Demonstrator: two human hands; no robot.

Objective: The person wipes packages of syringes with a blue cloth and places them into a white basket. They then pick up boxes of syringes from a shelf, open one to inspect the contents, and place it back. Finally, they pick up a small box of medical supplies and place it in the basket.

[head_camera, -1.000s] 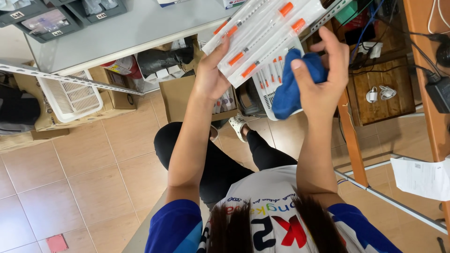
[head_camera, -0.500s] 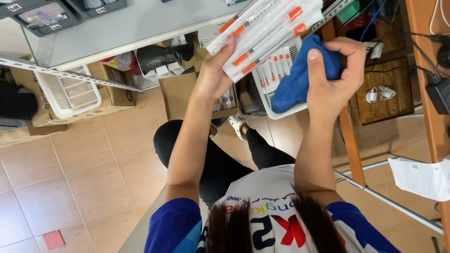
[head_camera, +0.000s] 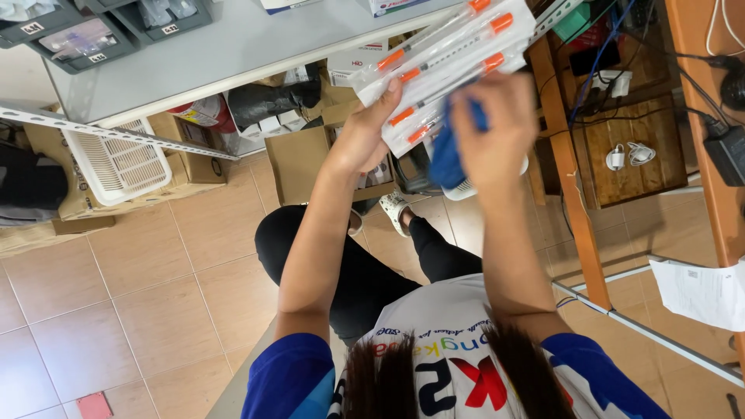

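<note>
**A:** What does the left hand (head_camera: 365, 140) hold?

**B:** A clear pack of syringes with orange caps (head_camera: 446, 66), raised in front of the grey shelf (head_camera: 233, 54). The thumb lies across the lower face of the pack near one end, and the other fingers are behind it, so the pack is pinched between them.

**A:** And the right hand (head_camera: 497, 132)?

**B:** It is just beside the left, at the pack's lower edge. Its fingers (head_camera: 473, 116) are curled and pressed together around a blue cloth (head_camera: 448, 159), which sits bunched between the palm and the pack (whether the cloth touches the plastic cannot be told).

**A:** Where does the pack sit relative to the surroundings?

**B:** Held in the air above the tiled floor (head_camera: 140, 310), tilted, with one end up towards the wooden frame (head_camera: 570, 178).

**A:** What else shows?

**B:** A white slotted basket (head_camera: 116, 163) under the shelf, open cardboard boxes (head_camera: 303, 159) on the floor, dark bins (head_camera: 85, 39) on the shelf, and a sheet of paper (head_camera: 702, 291) well apart from the hands.
</note>
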